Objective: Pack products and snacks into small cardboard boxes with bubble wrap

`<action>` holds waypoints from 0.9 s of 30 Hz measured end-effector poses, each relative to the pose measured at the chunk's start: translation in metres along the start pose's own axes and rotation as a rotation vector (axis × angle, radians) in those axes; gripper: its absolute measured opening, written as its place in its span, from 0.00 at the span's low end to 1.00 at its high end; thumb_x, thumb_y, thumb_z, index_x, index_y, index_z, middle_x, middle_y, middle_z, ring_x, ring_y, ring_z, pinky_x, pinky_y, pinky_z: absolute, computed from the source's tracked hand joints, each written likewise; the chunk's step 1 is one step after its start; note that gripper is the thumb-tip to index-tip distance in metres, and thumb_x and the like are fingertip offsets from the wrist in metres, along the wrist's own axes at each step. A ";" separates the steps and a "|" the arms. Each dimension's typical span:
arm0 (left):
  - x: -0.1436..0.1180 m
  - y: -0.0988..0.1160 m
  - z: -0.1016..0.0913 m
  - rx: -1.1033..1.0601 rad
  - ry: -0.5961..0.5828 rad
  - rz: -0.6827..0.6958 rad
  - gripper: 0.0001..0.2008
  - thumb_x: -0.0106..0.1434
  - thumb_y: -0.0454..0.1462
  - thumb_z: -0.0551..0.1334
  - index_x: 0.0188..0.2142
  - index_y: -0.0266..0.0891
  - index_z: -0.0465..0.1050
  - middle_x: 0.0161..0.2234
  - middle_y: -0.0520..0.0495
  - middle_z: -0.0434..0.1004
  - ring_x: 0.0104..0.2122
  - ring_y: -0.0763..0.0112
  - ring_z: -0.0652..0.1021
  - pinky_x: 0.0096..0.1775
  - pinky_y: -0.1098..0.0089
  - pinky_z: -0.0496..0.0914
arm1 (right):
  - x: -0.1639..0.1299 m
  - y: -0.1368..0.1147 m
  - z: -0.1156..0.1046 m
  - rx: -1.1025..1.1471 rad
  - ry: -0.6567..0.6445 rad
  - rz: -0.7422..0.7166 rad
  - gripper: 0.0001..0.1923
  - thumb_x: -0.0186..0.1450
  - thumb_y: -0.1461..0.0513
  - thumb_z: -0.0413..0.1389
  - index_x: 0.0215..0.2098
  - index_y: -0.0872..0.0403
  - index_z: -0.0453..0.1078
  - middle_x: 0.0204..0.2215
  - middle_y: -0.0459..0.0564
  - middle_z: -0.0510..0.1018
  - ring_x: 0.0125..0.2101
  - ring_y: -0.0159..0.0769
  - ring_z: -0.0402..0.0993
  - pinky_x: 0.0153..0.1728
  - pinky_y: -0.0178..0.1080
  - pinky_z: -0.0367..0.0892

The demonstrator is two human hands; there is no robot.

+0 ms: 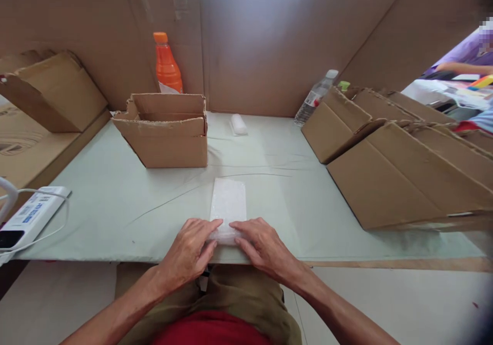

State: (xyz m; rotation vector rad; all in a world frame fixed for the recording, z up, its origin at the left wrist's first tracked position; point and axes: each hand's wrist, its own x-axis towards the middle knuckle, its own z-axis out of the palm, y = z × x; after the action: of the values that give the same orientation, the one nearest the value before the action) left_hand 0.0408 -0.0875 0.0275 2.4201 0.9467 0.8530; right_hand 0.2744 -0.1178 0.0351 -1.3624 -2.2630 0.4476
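Observation:
A strip of translucent white wrap (229, 198), which looks like bubble wrap, lies flat near the table's front edge. Its near end is folded or rolled into a thicker band. My left hand (192, 242) grips the left end of that band, thumb on the near side and fingers over the top. On the right end, my right hand (262, 242) holds it the same way. Whether anything is inside the band I cannot make out. Farther back on the table sits a small white roll (239, 125) of similar material.
An open cardboard box (173, 142) stands back left, an orange bottle (168, 65) behind it. Several open boxes (385, 175) line the right side, near a clear bottle (316, 97). A power strip (36, 214) with a white cable lies left. Cardboard panels (265, 47) wall the back.

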 end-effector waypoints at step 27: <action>0.012 -0.013 0.009 -0.495 0.219 -0.639 0.27 0.66 0.44 0.60 0.62 0.39 0.60 0.53 0.37 0.74 0.46 0.61 0.79 0.46 0.58 0.76 | 0.013 -0.002 0.008 -0.071 0.168 0.059 0.12 0.69 0.65 0.52 0.49 0.52 0.72 0.44 0.55 0.81 0.42 0.44 0.77 0.43 0.46 0.72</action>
State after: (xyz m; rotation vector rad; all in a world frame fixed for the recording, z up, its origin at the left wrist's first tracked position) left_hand 0.0478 -0.0714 0.0188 1.4963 1.3009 0.9634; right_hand 0.2639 -0.1075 0.0323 -1.4477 -2.1252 0.2631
